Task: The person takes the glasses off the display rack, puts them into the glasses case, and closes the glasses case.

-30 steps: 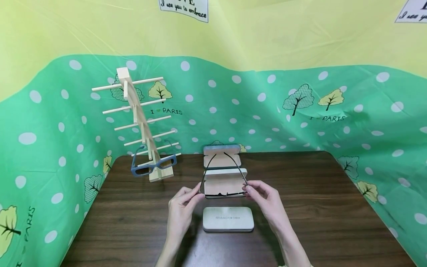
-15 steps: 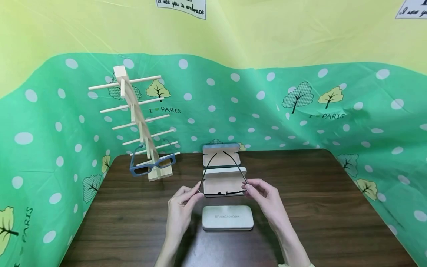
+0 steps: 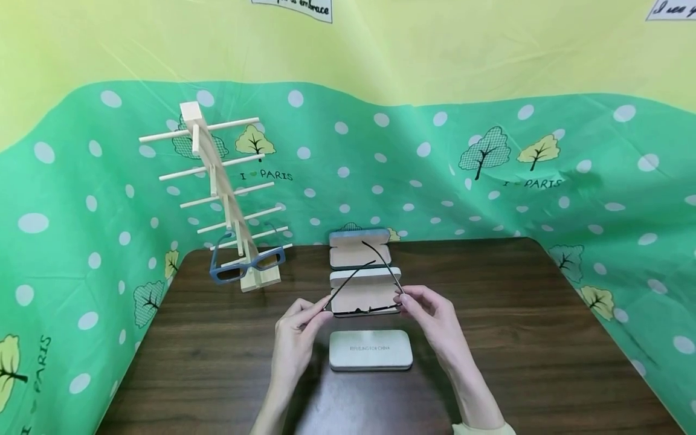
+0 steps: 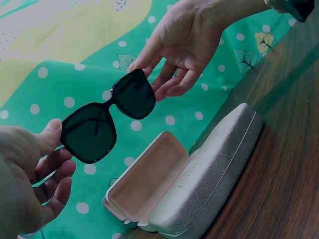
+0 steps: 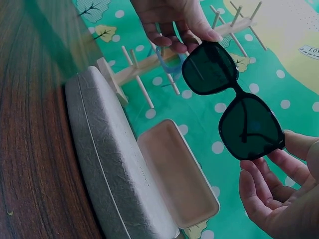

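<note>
Dark-lensed sunglasses (image 4: 89, 132) are held up between my two hands, above the glasses cases. My left hand (image 3: 296, 338) pinches the left end of the frame, its fingers at the hinge. At the opposite end my right hand (image 3: 435, 320) pinches the frame with thumb and fingers. Both temples point away from me; the left temple (image 3: 350, 284) angles inward, its tip near the right one. Beneath the sunglasses lies an open pale glasses case (image 3: 364, 293) with a pinkish lining. Closer to me rests a closed pale glasses case (image 3: 371, 350) with printed lettering.
Another open glasses case (image 3: 359, 237), blue outside, stands at the table's back edge. To the left rises a wooden eyewear rack (image 3: 228, 193) with several pegs, blue-framed glasses (image 3: 231, 275) hanging low on it. A green and yellow patterned cloth (image 3: 424, 181) surrounds the wooden table (image 3: 544, 338).
The left temple of the sunglasses has swung inward to the right, its tip now near the right temple. Both hands keep their grip almost in place. The head view has tilted slightly.
</note>
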